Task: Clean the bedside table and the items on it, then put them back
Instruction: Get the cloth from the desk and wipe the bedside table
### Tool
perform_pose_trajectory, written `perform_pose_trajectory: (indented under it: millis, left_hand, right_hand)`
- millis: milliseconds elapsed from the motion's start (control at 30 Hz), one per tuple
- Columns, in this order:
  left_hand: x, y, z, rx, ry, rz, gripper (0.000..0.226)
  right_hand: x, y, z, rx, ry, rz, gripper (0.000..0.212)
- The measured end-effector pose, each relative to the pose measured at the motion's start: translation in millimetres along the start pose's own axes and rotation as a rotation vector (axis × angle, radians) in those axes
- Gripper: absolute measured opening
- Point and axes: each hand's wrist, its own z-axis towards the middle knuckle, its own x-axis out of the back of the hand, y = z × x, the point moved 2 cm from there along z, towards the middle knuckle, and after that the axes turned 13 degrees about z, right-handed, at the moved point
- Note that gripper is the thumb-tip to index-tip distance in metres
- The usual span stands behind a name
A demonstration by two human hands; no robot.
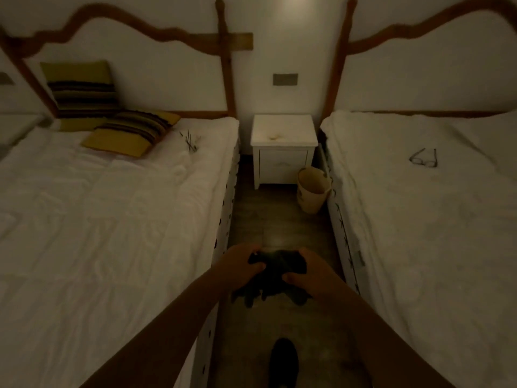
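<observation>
Bedside table (284, 130) between two beds — basket (312, 190) at its front right, glasses (423, 158) on right bed (433, 219)

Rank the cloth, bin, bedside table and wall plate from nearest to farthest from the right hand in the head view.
1. cloth: gripped in the right hand itself.
2. bin: on the floor ahead, slightly right.
3. bedside table: straight ahead, past the bin.
4. wall plate: above the table, farthest back.

Forearms (156, 326) bare; left hand (240, 266), right hand (310, 278) bare; dark shoe (283, 359)
</observation>
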Motion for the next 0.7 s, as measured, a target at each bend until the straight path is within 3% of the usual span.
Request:
perform_pose_trajectory:
  millis: [133,233,500,700]
  left_hand:
    - [49,-2,94,0.037,0.013,-0.022,0.013]
    - [80,-8,162,0.038,0.041,-0.053,0.006]
    - [138,-65,373,0.041,0.102,-0.144,0.019]
    - [185,-98,527,0.035,0.005,-0.244,0.015]
  right_hand:
    - [55,-38,95,0.055,-0.007,0.001,0.04]
    - [89,-64,162,0.074,-0.026,0.028,0.041]
    - [163,-100,372,0.076,0.008,-0.031,0.035]
    - [220,-133,515,0.029,0.066,-0.06,0.041]
